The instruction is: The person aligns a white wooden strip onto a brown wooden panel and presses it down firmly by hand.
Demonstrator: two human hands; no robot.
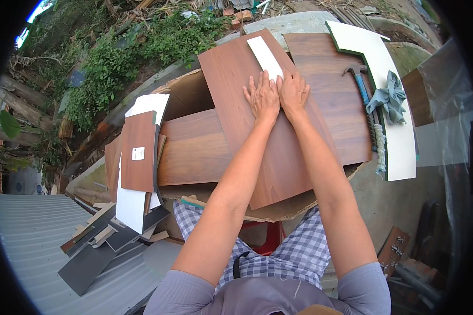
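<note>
My left hand (264, 100) lies flat with its fingers apart, on the brown wood-grain board (278, 152) and the near end of a white strip (264, 55). Beside it, my right hand (294, 94) is also laid flat, its thumb side close to the strip. Neither hand is wrapped around anything. The strip's near end is hidden under my fingers. The board lies slanted across a longer brown panel (194, 149), over an open cardboard box (186, 94).
A claw hammer (361, 86) and a grey-blue cloth (390, 100) lie at the right, by a white L-shaped board (399, 152). At the left are a small labelled brown board (138, 168) and dark offcuts (89, 268). Green plants (110, 73) grow beyond.
</note>
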